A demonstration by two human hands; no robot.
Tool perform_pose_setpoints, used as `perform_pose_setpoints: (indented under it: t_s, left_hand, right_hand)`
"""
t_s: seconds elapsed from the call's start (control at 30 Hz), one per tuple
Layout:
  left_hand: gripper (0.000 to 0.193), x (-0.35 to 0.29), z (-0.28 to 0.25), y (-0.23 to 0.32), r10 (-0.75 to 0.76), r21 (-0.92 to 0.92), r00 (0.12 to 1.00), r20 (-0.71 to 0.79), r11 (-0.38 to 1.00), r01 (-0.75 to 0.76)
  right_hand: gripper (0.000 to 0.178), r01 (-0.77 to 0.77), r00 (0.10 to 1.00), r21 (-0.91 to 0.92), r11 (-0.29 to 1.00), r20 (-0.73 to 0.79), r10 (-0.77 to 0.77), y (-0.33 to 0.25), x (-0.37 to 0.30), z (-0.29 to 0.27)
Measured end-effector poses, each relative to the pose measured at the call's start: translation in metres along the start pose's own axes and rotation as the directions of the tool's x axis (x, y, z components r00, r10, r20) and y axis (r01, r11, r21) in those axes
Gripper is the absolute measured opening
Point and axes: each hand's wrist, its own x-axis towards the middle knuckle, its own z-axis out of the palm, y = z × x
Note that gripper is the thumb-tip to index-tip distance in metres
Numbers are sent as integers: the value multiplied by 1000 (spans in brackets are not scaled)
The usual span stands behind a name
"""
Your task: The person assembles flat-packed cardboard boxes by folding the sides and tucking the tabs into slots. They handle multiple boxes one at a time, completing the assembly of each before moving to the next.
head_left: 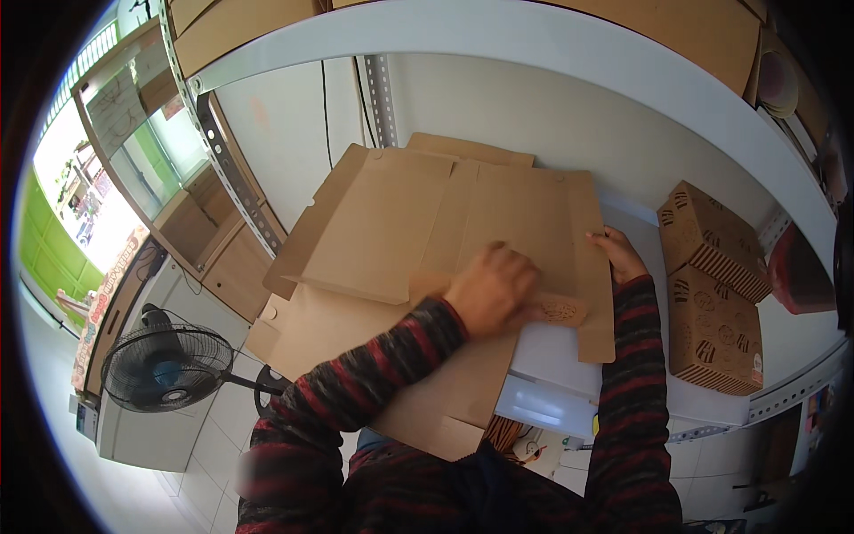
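A flat, unfolded brown cardboard box (374, 222) with creased panels and side flaps lies in front of me, tilted on the shelf. My right hand (620, 254) grips its right edge, thumb on top and the other fingers behind the board. Over the lower middle of the panels is my left hand (496, 289), blurred by motion. Its fingers look bent, but what they touch is unclear. Beneath, nearer my body, lies another flat cardboard sheet (454, 383). Dark printing shows on a small flap right of my left hand.
Two printed cardboard boxes (716, 325) are stacked at the right on the white shelf (640, 392). A metal shelf beam (498, 36) crosses overhead, with cartons above it. At the left stand a black fan (169, 365) and a glass cabinet (147, 156).
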Motion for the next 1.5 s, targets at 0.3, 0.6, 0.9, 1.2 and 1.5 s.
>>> perform_pose_setpoints:
  t_s: [0.3,0.6,0.9,1.2,1.5]
  left_hand:
    - [32,25,41,82,119,58,982,147,990,-129]
    - [31,46,52,43,-117,-298,958,262,934,196]
    - [31,45,38,50,87,-223,996,-24,971,-90]
    - [29,23,-31,104,443,-290,747,-495,727,-623]
    - [26,-34,-74,68,561,-331,679,-473,601,-727]
  right_hand:
    - [32,20,999,44,999,41,-22,-4,-9,-2]
    - [36,69,994,58,996,83,-73,-5,-11,0]
    - [48,-101,973,613,783,224,-50,-27,-25,4]
    - [60,-34,931,664,747,293,-217,-23,-41,-9]
    - [73,-19,903,400,916,400,-156,-20,-43,-15]
